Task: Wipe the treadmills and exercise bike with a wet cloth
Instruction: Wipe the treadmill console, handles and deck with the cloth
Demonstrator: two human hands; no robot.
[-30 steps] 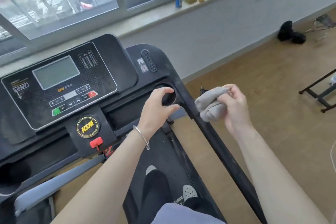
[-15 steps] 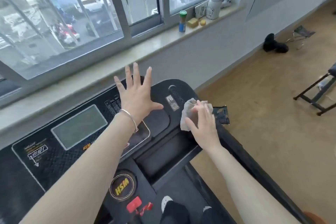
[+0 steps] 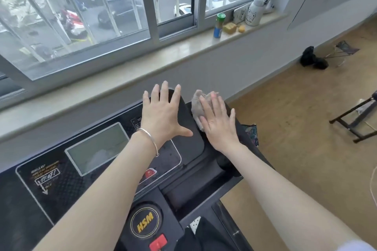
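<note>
Cloth sits bunched on top right corner of treadmill console, pinned flat under right hand, fingers straight, pressing not gripping. Left hand spread open, palm braced on console top, holding nothing. Risk: w/ no real grip, cloth could slide off far edge, or drip water toward screen & buttons.

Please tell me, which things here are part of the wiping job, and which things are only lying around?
For the job: cloth under the right hand; treadmill console, with the left hand spread flat on it.

Lying about: green-capped bottle, white cartoon bottle and small yellow blocks on the windowsill; black item on the floor.
</note>
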